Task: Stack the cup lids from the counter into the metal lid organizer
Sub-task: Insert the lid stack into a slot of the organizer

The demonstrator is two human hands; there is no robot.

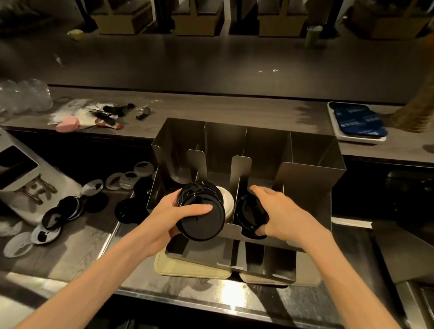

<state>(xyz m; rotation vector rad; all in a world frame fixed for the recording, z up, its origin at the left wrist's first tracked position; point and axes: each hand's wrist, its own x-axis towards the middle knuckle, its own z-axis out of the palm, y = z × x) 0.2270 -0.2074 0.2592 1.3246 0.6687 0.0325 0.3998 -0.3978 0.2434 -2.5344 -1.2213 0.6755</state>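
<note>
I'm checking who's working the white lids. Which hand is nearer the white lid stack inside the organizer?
Left. The left hand holds a black lid stack right against the white lid stack. The right hand grips black lids one compartment to the right, beyond a divider.

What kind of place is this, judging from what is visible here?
Probably a café or drink shop, seen from behind the service counter. A metal lid organizer stands on the worktop, many black and white cup lids lie loose beside it, and booth seats with tables fill the dim room beyond.
</note>
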